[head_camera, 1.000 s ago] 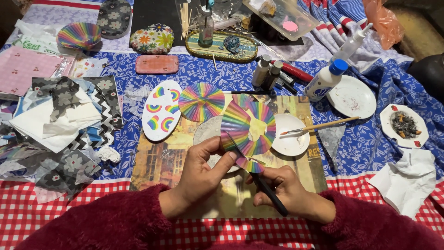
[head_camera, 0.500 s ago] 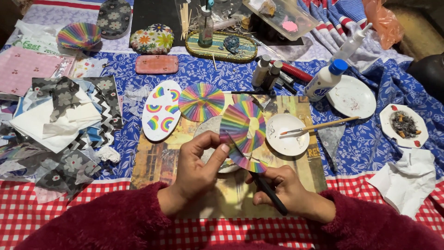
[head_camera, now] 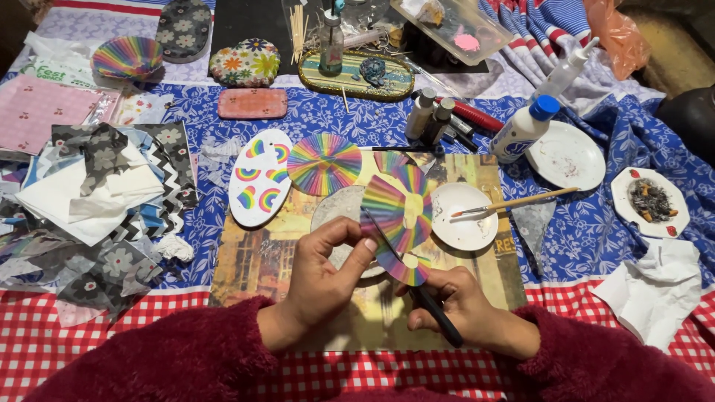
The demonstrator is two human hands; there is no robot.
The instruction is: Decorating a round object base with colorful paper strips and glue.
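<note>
Above the picture-printed work board (head_camera: 253, 260) on the table, a rainbow-striped pleated paper disc (head_camera: 396, 212) is pinched by the left hand (head_camera: 324, 275). A thin black-handled tool (head_camera: 436, 316), gripped in the right hand (head_camera: 462, 309), is applied at its lower fold; steady support is judged necessary next.

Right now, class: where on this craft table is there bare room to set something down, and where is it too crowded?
Bare room: the picture board below the rainbow oval, left of the left hand; also the checked cloth between the right hand and the crumpled tissue. Crowded: the fabric scraps at left and the glue bottles and tray at the back.
</note>
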